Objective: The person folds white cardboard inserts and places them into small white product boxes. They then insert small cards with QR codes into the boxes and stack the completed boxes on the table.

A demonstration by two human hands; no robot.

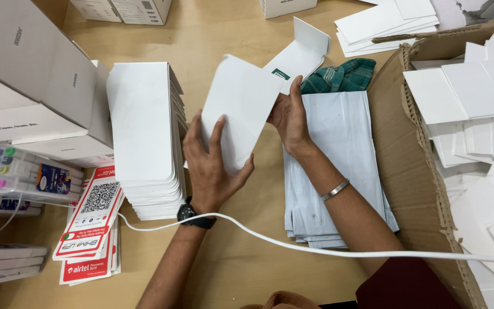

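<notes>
Card [241, 109], white and flat, is held above the worktop [241, 34] between both hands: the left hand [212, 166] is closed on its lower edge, the right hand [290, 117] on its upper right edge. Just to the left a tall stack [144, 131] of like cards is piled; under the right forearm a pile of white sleeves [338, 149] lies. Many loose cards are left in the carton [401, 143] at right, so much seems undone.

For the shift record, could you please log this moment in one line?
left hand: holds white card | right hand: holds same card | beside: white card stack
</notes>
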